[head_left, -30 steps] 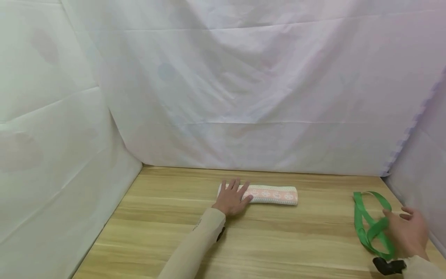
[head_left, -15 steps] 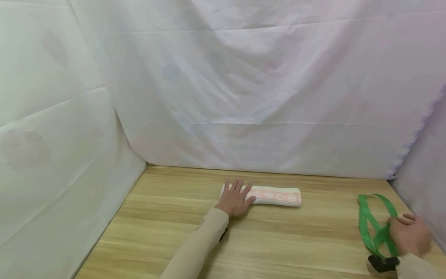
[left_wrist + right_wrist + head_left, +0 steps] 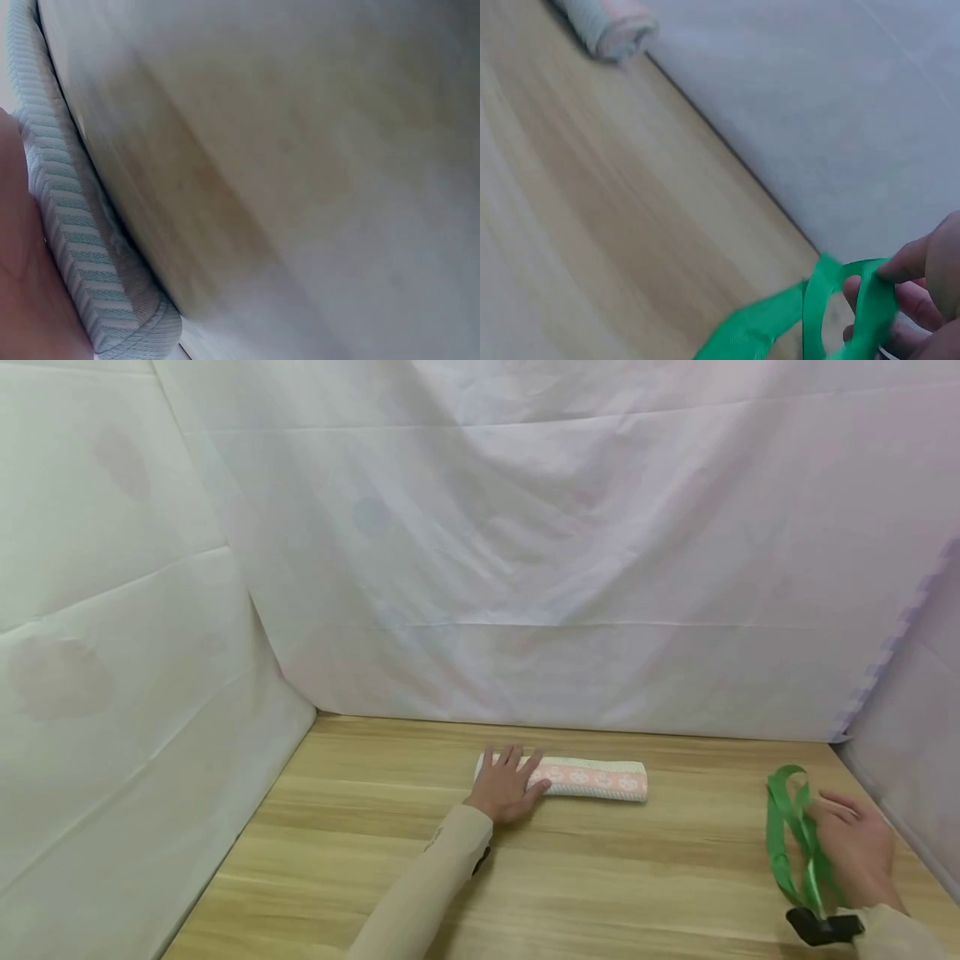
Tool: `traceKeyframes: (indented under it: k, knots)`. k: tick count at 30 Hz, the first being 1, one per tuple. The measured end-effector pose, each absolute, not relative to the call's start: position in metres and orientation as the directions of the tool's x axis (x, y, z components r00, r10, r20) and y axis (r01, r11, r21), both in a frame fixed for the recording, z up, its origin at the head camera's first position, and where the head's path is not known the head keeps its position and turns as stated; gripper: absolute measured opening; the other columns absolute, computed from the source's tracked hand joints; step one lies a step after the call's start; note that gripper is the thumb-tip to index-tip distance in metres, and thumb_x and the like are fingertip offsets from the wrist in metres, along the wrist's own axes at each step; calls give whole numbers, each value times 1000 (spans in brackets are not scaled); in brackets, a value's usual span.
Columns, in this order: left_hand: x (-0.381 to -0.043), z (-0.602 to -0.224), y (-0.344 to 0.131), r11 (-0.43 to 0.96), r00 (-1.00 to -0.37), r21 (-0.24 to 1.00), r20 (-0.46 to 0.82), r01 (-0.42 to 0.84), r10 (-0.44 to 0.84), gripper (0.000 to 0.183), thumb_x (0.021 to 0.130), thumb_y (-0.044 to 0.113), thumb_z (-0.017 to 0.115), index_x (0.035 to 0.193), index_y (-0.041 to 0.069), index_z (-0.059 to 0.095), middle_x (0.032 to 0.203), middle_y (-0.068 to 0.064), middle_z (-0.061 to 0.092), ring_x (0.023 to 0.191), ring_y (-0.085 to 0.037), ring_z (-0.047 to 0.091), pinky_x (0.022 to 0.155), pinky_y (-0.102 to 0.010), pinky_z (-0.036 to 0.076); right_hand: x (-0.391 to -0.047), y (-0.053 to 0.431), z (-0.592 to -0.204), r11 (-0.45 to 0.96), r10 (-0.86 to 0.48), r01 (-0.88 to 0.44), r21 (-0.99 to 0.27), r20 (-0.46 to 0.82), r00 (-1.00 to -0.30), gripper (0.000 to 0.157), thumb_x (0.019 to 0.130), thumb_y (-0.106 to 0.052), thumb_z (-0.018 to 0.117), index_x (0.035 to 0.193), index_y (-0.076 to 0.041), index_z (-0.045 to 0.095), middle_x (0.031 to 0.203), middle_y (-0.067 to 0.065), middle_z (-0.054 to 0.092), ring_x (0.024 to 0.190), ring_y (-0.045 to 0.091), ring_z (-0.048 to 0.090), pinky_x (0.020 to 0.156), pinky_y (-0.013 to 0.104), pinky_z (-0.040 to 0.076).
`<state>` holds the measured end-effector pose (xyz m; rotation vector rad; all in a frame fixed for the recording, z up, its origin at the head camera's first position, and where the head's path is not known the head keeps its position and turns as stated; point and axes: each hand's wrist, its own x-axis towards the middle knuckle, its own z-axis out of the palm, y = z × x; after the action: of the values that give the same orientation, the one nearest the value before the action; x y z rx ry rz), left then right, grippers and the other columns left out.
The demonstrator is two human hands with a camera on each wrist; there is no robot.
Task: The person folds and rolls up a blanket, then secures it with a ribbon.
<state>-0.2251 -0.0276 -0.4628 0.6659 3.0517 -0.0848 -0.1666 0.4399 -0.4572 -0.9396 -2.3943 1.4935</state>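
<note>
A rolled towel [image 3: 588,778], white with a pink patterned band, lies near the back of the table. My left hand [image 3: 506,789] rests on its left end with the fingers spread and straight. In the left wrist view the towel [image 3: 82,247] shows a ribbed side against the hand's edge. At the right, my right hand [image 3: 855,847] pinches a green ribbon [image 3: 780,852] between thumb and fingers. Loops of the ribbon [image 3: 742,330] hang from the fingers in the right wrist view; its lower part is partly hidden behind the hand.
The wooden table [image 3: 622,877] is bounded by a white cloth [image 3: 480,568] behind and by white cloth walls at both sides. The right hand is close to the right-hand wall [image 3: 922,752].
My right hand has taken hold of the green ribbon and moved a little up and left, drawing its loops narrower. The left hand and the towel have stayed in place.
</note>
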Motion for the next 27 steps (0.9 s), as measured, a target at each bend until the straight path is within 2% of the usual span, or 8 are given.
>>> traceKeyframes:
  k: [3,6,8,10,18,22,27]
  knots:
    - [-226,-463,-28,908,-909,-41,-14,417,416,65,103,61,17,160,27,19,159,-12,32,147,-28,30,117,-58,19,-164,430,-451,267,497,316,-910,-151,-854,17,95,-32,63,108,-42,59,70,-45,54,66,-19,49,57,12,43]
    - [-225,-464,-28,908,-909,-39,2,417,417,65,103,61,19,159,27,21,158,-12,34,147,-28,31,117,-58,20,-162,418,-444,148,400,219,-964,-144,-905,18,94,-27,68,106,-38,60,74,-37,64,62,-7,62,50,20,50]
    - [-225,-463,-28,908,-908,-35,16,418,418,65,103,61,20,159,27,23,157,-12,35,146,-28,31,117,-58,21,-161,410,-440,95,343,185,-978,-142,-929,18,94,-26,69,107,-35,60,76,-30,68,61,3,68,46,25,51]
    - [-224,-464,-29,906,-905,-29,29,423,424,65,103,60,21,158,26,24,157,-12,37,146,-28,32,117,-59,21,-160,402,-434,68,299,165,-984,-138,-944,19,94,-26,70,108,-32,59,78,-26,70,62,7,70,45,27,52]
    - [-222,-460,-29,892,-890,14,77,452,449,64,104,58,26,156,22,31,153,-12,42,144,-29,35,115,-61,22,-158,371,-410,205,130,76,-976,-50,-990,18,97,-25,66,112,-34,61,86,-25,71,70,6,69,58,22,53]
    - [-220,-454,-25,878,-877,35,77,478,474,63,105,56,25,156,20,33,155,-11,40,145,-28,33,116,-62,21,-154,352,-399,238,39,36,-971,-27,-999,19,99,-24,62,116,-32,60,90,-21,71,75,7,68,66,23,55]
    - [-211,-442,-10,842,-853,138,123,521,507,61,106,53,27,153,16,39,155,-10,40,146,-28,32,118,-59,19,-148,328,-387,250,-57,3,-968,-18,-998,23,100,-22,61,122,-27,60,94,-16,71,80,7,66,68,25,57]
